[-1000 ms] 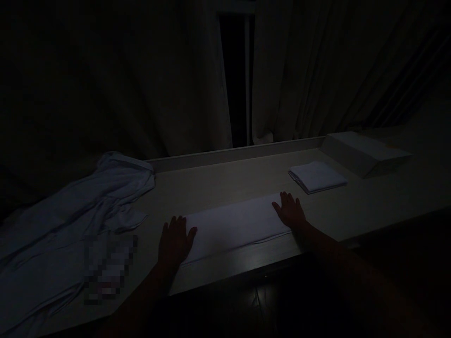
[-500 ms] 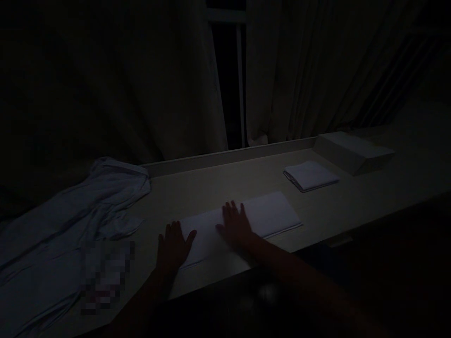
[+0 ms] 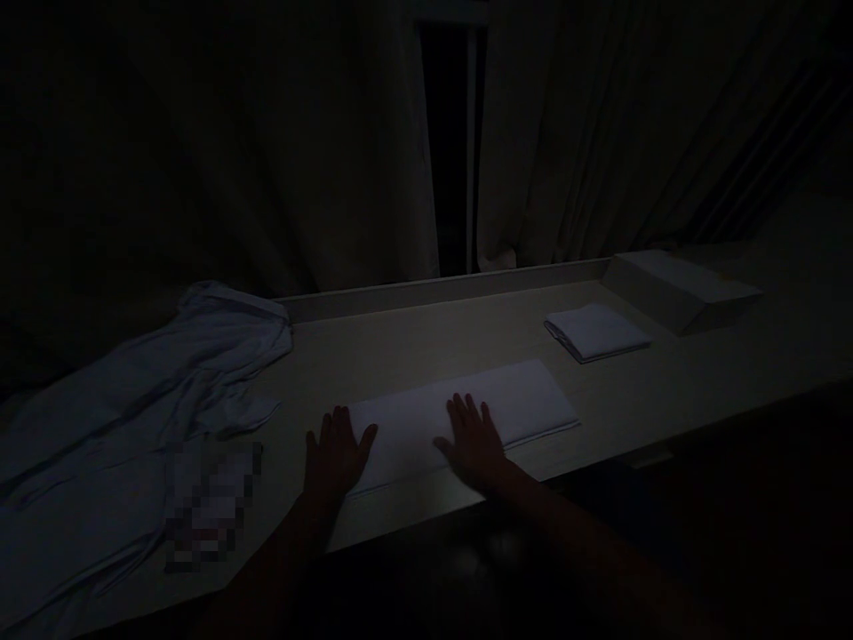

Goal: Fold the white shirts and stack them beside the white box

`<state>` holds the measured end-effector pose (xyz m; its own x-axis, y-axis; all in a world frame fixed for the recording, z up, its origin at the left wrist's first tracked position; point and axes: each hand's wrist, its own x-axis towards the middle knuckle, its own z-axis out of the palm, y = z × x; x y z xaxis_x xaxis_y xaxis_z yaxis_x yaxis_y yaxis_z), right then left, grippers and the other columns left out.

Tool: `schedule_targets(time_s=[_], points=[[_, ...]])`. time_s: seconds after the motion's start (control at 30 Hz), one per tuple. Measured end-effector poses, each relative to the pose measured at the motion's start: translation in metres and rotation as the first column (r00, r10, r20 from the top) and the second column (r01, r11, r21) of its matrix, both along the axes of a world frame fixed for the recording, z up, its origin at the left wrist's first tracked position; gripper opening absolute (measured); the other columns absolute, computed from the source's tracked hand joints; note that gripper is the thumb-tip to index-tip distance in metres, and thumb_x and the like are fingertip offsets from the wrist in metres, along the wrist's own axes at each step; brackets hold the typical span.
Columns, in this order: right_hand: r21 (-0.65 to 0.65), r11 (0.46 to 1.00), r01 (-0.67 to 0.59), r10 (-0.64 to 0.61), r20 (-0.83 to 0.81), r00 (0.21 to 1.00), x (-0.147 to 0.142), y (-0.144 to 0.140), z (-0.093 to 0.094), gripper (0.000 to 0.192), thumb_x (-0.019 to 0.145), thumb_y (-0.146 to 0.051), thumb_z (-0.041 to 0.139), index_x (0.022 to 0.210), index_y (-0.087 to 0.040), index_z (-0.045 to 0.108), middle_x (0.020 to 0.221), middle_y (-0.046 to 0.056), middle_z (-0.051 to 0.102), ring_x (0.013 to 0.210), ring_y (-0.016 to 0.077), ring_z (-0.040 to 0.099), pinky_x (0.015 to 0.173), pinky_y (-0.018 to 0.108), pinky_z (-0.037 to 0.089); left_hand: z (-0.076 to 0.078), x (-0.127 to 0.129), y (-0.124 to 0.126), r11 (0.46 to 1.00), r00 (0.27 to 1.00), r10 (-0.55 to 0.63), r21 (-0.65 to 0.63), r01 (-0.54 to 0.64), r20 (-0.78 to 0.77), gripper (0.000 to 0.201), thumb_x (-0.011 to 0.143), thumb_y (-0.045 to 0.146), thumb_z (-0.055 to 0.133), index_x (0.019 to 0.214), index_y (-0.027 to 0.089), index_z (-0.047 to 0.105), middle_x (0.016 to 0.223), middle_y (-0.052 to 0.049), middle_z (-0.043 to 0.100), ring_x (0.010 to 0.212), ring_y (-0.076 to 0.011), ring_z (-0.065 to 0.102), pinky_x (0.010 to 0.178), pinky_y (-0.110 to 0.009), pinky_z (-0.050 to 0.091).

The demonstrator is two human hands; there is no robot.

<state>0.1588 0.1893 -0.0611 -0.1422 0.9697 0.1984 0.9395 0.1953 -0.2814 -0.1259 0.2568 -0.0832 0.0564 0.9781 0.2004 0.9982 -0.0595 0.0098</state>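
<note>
In dim light, a white cloth folded into a long flat strip [image 3: 403, 436] lies across the front of the table. My left hand [image 3: 337, 453] rests at the strip's left end, fingers spread and thumb out over the fabric. Flat on the strip, right of its middle, is my right hand [image 3: 474, 442], with its fingers apart too. Neither hand grips anything. Behind and to the right sits a folded square of white cloth [image 3: 598, 332], apart from both hands.
Loose, crumpled white garments [image 3: 126, 418] cover the table's left side, with a pixelated item [image 3: 213, 507] beside them. A pale box-like block [image 3: 680, 289] stands at the right. Curtains [image 3: 320, 160] hang behind the low ledge [image 3: 453, 287] at the table's back.
My right hand has slid a little to the right along the cloth strip. The left hand stays at the strip's left end. The view has shifted slightly.
</note>
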Motion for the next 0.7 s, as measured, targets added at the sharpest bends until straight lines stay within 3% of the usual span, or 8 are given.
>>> schedule_targets(time_s=[0.17,0.27,0.43,0.53,0.6,0.7], points=[[-0.019,0.97,0.242,-0.238,0.117,0.964,0.098,-0.014,-0.012,0.079,0.098,-0.063,0.016,0.155,-0.008,0.024,0.161,0.013,0.018,0.151,0.0276,0.007,0.12,0.05,0.003,0.0,-0.002,0.003,1.0,1.0,-0.001,-0.03,0.001,0.005,0.09,0.09,0.067,0.015,0.152,0.002,0.023,0.16,-0.02,0.024,0.148,-0.0352,0.018,0.115,-0.058,0.018],[0.002,0.947,0.322,-0.319,0.146,0.936,0.132,-0.022,-0.017,0.073,0.1,-0.058,0.017,0.156,-0.011,0.021,0.162,0.012,0.016,0.151,0.0274,0.006,0.12,0.051,0.002,0.002,0.0,0.002,0.999,1.0,0.014,-0.035,-0.014,0.0,0.09,0.089,0.068,0.015,0.151,0.003,0.026,0.159,-0.02,0.025,0.148,-0.035,0.02,0.115,-0.057,0.018],[0.035,0.917,0.398,-0.399,0.123,0.909,0.138,-0.028,-0.018,0.07,0.101,-0.053,0.019,0.156,-0.01,0.022,0.162,0.015,0.017,0.15,0.0286,0.007,0.119,0.052,0.001,0.011,0.003,0.0,1.0,0.997,-0.001,0.023,0.002,-0.078,0.088,0.089,0.065,0.017,0.149,0.002,0.029,0.157,-0.021,0.03,0.148,-0.0357,0.019,0.115,-0.058,0.017],[0.055,0.911,0.408,-0.412,0.112,0.904,0.134,-0.028,-0.017,0.066,0.102,-0.049,0.019,0.155,-0.01,0.024,0.161,0.015,0.019,0.15,0.0283,0.008,0.119,0.051,0.001,0.02,0.009,-0.001,0.994,0.988,-0.026,0.1,0.042,-0.152,0.084,0.09,0.061,0.021,0.148,0.001,0.031,0.158,-0.021,0.027,0.15,-0.0358,0.01,0.116,-0.061,0.009],[0.065,0.913,0.403,-0.408,0.105,0.907,0.134,-0.028,-0.016,0.064,0.103,-0.046,0.018,0.155,-0.01,0.026,0.161,0.014,0.019,0.15,0.0277,0.008,0.119,0.05,0.001,0.028,0.021,-0.004,0.983,0.978,-0.093,0.138,0.119,-0.185,0.079,0.091,0.057,0.021,0.147,0.003,0.034,0.16,-0.02,0.023,0.151,-0.0347,0.006,0.117,-0.061,0.004],[0.059,0.915,0.399,-0.403,0.089,0.911,0.135,-0.029,-0.018,0.06,0.103,-0.041,0.018,0.154,-0.011,0.028,0.161,0.014,0.021,0.15,0.0264,0.009,0.119,0.048,0.003,0.038,0.057,-0.013,0.957,0.951,-0.259,0.087,0.276,-0.167,0.072,0.094,0.054,0.021,0.147,0.008,0.038,0.161,-0.016,0.024,0.15,-0.0329,0.012,0.119,-0.057,0.005]])
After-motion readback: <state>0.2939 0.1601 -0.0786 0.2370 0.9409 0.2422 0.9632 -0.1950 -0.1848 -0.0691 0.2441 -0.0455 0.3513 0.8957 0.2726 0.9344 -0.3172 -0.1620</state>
